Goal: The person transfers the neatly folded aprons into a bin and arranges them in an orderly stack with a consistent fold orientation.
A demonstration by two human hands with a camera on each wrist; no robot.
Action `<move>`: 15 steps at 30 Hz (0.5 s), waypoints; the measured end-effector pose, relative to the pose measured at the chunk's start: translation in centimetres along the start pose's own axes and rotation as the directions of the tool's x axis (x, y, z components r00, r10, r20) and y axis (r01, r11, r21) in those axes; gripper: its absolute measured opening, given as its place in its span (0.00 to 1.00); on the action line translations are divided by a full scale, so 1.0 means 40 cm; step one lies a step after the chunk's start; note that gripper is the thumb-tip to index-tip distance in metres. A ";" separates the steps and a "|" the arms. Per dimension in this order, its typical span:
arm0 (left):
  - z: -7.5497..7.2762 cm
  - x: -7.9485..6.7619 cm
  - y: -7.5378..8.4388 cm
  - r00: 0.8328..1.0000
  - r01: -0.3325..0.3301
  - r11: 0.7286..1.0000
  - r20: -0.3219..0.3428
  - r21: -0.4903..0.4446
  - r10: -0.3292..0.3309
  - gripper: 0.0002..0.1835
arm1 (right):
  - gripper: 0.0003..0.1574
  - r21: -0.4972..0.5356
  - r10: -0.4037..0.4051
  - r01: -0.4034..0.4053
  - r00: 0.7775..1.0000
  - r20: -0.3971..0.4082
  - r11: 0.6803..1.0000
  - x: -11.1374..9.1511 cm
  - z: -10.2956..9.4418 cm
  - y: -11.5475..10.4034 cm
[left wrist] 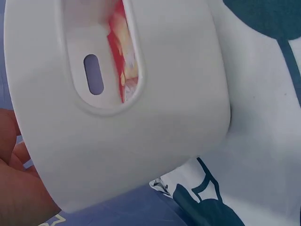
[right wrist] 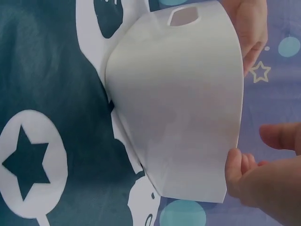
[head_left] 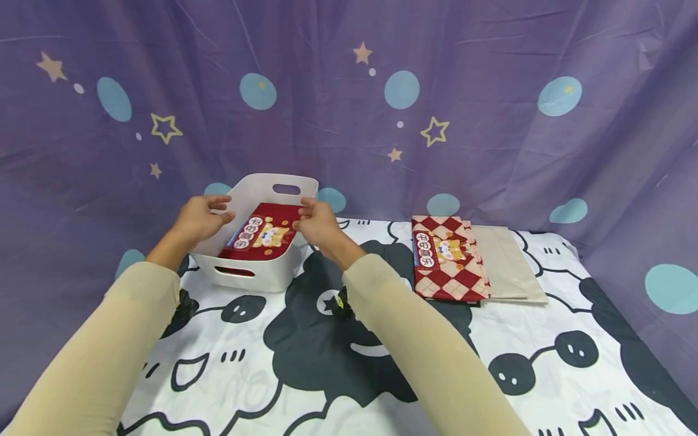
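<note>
Showing a red packet point(head_left: 263, 235) with a cartoon animal printed on top, lying inside a white basket point(head_left: 275, 275) and glimpsed again through an opening in its near side. Poised at the left rim with the left hand point(head_left: 202, 220), with fingers spread over the basket and thumb set apart. Hard to tell, from the left wrist view, whether touching the rim there. Meeting the opposite rim with the right hand point(head_left: 322, 227), with fingertips loosely bent against the edge and thumb well clear of them. Well apart to the right, on the same white sheet point(head_left: 245, 357) with black cartoon shapes, a folded diamond-patterned packet point(head_left: 449, 257), overlapping a folded beige piece point(head_left: 507, 260). Behind, a purple curtain point(head_left: 327, 54) dotted with stars and pale blue spots.
</note>
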State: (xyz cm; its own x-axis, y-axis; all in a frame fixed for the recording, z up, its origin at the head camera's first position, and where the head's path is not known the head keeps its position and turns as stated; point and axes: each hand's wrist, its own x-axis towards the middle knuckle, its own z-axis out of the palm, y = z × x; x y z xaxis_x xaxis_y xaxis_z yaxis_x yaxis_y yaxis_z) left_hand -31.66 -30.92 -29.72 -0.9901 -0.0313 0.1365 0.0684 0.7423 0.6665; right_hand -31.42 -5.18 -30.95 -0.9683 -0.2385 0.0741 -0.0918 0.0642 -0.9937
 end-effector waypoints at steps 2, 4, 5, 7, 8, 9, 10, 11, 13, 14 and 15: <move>0.001 -0.002 -0.001 1.000 0.003 1.000 0.011 0.003 -0.003 0.29 | 0.39 -0.015 -0.017 0.017 1.000 0.001 1.000 -0.001 -0.006 0.003; 0.004 -0.002 0.002 1.000 0.002 1.000 0.006 -0.020 -0.002 0.28 | 0.38 -0.007 -0.024 0.024 1.000 -0.005 1.000 -0.002 -0.011 0.006; 0.005 -0.002 0.003 1.000 0.000 1.000 -0.001 -0.031 0.000 0.28 | 0.38 -0.005 -0.029 0.029 1.000 -0.008 1.000 -0.001 -0.014 0.008; 0.007 -0.002 0.005 1.000 -0.005 0.998 -0.008 -0.056 0.005 0.27 | 0.37 0.002 -0.038 0.038 0.999 -0.010 0.999 -0.003 -0.018 0.009; 0.008 -0.003 0.005 1.000 -0.007 0.998 -0.010 -0.065 0.006 0.26 | 0.37 0.006 -0.043 0.043 0.999 -0.011 0.999 -0.004 -0.020 0.010; 0.009 -0.003 0.006 1.000 -0.006 0.997 -0.010 -0.077 0.005 0.26 | 0.37 0.012 -0.048 0.049 0.999 -0.010 0.999 -0.004 -0.022 0.010; 0.010 -0.004 0.006 1.000 -0.006 0.996 -0.008 -0.090 0.005 0.26 | 0.36 0.016 -0.055 0.055 0.998 -0.010 0.998 -0.005 -0.024 0.011; 0.011 -0.005 0.007 1.000 -0.008 0.995 -0.006 -0.104 0.008 0.25 | 0.36 0.021 -0.063 0.063 0.998 -0.010 0.998 -0.006 -0.026 0.010; 0.013 -0.007 0.007 1.000 -0.013 0.992 0.000 -0.129 0.013 0.25 | 0.36 0.030 -0.077 0.078 0.997 -0.009 0.997 -0.007 -0.030 0.010; 0.014 -0.007 0.007 1.000 -0.014 0.990 0.002 -0.139 0.015 0.25 | 0.36 0.032 -0.083 0.084 0.996 -0.009 0.996 -0.007 -0.033 0.011; 0.016 -0.008 0.008 1.000 -0.017 0.989 0.003 -0.146 0.017 0.25 | 0.36 0.029 -0.089 0.089 0.996 -0.011 0.996 -0.008 -0.036 0.011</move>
State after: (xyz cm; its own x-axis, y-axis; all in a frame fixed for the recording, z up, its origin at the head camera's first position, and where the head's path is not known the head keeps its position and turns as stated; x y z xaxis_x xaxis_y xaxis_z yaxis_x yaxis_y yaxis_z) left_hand -31.40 -30.26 -30.02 -0.9892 -0.0164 0.1459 0.1022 0.6368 0.7642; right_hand -31.51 -3.68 -31.30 -0.9587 -0.2330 0.1631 -0.1710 0.0144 -0.9852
